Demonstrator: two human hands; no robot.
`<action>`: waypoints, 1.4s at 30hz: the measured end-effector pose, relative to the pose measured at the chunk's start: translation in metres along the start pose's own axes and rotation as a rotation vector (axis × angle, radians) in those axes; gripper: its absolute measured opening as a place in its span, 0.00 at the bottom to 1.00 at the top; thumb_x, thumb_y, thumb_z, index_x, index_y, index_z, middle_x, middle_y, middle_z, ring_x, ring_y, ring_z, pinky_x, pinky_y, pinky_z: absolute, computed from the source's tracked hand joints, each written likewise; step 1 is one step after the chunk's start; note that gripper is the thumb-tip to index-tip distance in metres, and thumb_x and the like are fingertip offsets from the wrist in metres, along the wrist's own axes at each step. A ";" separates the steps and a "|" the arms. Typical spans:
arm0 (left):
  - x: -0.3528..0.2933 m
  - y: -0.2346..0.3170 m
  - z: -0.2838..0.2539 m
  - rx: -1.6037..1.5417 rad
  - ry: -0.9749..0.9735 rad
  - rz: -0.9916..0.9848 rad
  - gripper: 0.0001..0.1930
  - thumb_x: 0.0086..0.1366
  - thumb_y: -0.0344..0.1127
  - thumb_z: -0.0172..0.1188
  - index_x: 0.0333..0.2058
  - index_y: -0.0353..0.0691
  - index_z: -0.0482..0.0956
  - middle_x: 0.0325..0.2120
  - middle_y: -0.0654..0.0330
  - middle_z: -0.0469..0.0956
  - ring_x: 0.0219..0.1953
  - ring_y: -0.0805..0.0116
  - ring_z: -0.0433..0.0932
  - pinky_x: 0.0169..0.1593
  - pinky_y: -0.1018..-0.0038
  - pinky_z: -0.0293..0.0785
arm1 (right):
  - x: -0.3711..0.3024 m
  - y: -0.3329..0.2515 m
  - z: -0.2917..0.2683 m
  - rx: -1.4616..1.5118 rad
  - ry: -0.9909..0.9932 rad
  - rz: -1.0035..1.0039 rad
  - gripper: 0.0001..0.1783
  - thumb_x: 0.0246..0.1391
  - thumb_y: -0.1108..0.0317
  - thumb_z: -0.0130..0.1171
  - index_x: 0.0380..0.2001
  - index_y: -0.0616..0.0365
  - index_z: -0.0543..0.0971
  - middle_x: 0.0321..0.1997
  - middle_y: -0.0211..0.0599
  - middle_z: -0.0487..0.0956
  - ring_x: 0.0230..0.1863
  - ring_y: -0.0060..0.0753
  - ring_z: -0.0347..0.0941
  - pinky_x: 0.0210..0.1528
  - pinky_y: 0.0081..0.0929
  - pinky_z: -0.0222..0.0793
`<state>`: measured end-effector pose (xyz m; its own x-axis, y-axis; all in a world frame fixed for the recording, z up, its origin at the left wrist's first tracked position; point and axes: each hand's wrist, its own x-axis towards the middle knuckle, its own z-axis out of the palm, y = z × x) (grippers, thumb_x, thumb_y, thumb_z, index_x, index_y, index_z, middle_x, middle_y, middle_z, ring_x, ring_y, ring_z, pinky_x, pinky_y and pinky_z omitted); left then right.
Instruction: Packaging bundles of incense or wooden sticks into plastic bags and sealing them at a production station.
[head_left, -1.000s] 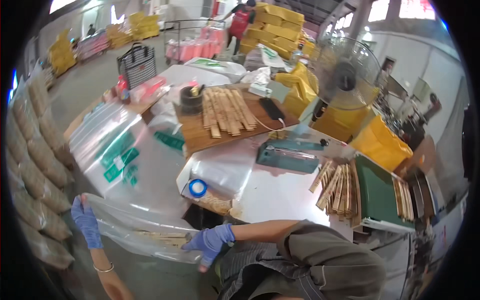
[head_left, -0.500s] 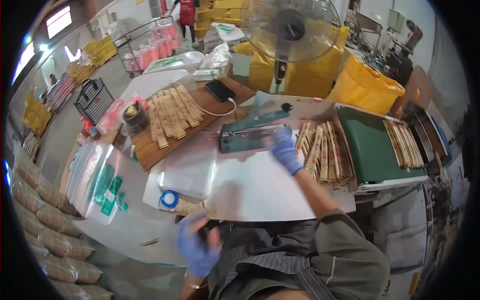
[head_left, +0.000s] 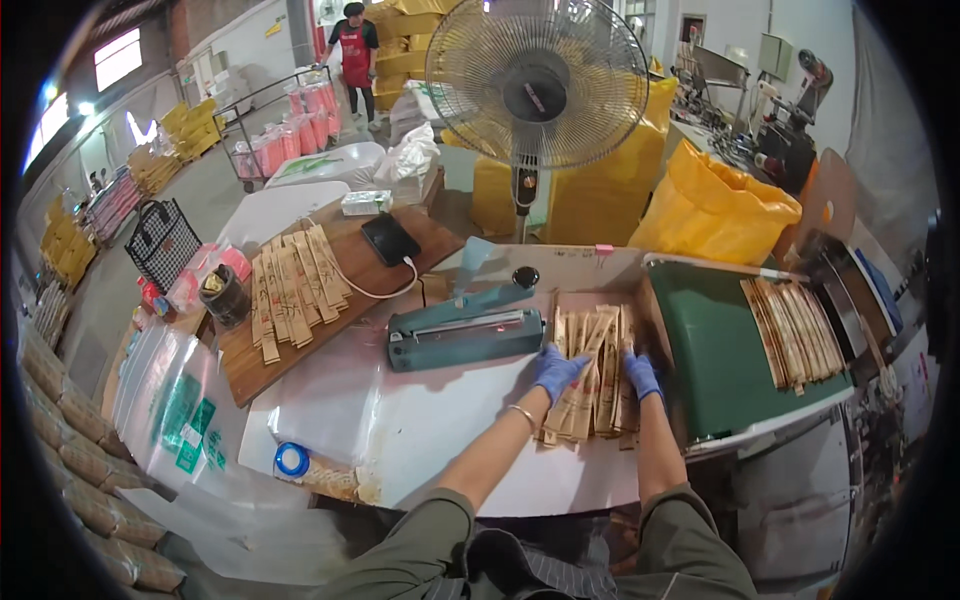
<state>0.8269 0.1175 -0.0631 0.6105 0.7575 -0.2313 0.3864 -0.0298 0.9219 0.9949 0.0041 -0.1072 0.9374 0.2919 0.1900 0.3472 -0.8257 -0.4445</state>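
Both blue-gloved hands, left hand [head_left: 558,370] and right hand [head_left: 641,375], lay open-palmed on light, slippery tan flat packets [head_left: 592,372] beside the teal heat sealer [head_left: 464,329]; best squared edgewise.

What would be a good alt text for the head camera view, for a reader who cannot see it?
Two blue-gloved hands, left hand and right hand, rest on a pile of tan packets on a white table. A teal heat sealer lies to their left, a green conveyor carrying more packets to their right, a standing fan behind.
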 end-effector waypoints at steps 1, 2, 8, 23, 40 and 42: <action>0.000 0.007 0.004 0.040 -0.018 -0.103 0.56 0.35 0.64 0.67 0.55 0.30 0.54 0.53 0.38 0.60 0.58 0.49 0.59 0.58 0.66 0.58 | 0.008 0.007 -0.005 0.256 -0.251 -0.035 0.43 0.50 0.36 0.46 0.48 0.71 0.69 0.48 0.59 0.71 0.53 0.50 0.66 0.54 0.31 0.59; 0.000 0.018 0.008 0.078 -0.047 -0.199 0.60 0.34 0.66 0.67 0.58 0.31 0.50 0.56 0.38 0.57 0.60 0.49 0.57 0.59 0.66 0.57 | 0.006 -0.002 -0.045 0.504 -0.496 -0.065 0.47 0.47 0.33 0.47 0.50 0.72 0.67 0.51 0.60 0.69 0.55 0.49 0.64 0.57 0.29 0.56; 0.022 0.016 0.006 0.188 0.148 -0.179 0.70 0.31 0.65 0.69 0.62 0.36 0.33 0.61 0.44 0.49 0.61 0.51 0.55 0.61 0.66 0.54 | -0.020 -0.037 -0.030 0.410 -0.409 -0.190 0.30 0.56 0.47 0.47 0.49 0.62 0.70 0.43 0.38 0.75 0.45 0.31 0.68 0.46 0.23 0.64; -0.118 0.015 -0.114 -0.865 -0.422 0.200 0.52 0.37 0.24 0.71 0.59 0.45 0.48 0.50 0.58 0.67 0.51 0.64 0.68 0.53 0.69 0.67 | -0.164 -0.112 -0.118 1.660 -1.069 -0.026 0.41 0.39 0.61 0.64 0.55 0.65 0.59 0.47 0.44 0.71 0.46 0.38 0.71 0.47 0.30 0.70; -0.206 0.064 -0.148 -0.575 -0.230 0.801 0.46 0.44 0.56 0.67 0.57 0.40 0.57 0.50 0.57 0.66 0.51 0.65 0.67 0.56 0.68 0.63 | -0.200 -0.147 -0.206 1.556 -0.777 -0.955 0.61 0.26 0.59 0.76 0.63 0.53 0.49 0.59 0.47 0.60 0.59 0.44 0.58 0.61 0.35 0.53; -0.188 0.040 -0.160 -0.522 -0.299 0.780 0.51 0.32 0.45 0.76 0.56 0.36 0.58 0.48 0.59 0.69 0.50 0.68 0.68 0.56 0.71 0.62 | -0.196 -0.156 -0.202 1.157 -0.533 -1.122 0.46 0.29 0.68 0.73 0.54 0.57 0.61 0.54 0.43 0.66 0.55 0.37 0.63 0.57 0.31 0.59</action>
<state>0.6173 0.0783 0.0671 0.7418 0.4495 0.4978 -0.5093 -0.1053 0.8541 0.7516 -0.0218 0.1013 0.0555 0.7614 0.6459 0.4082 0.5730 -0.7106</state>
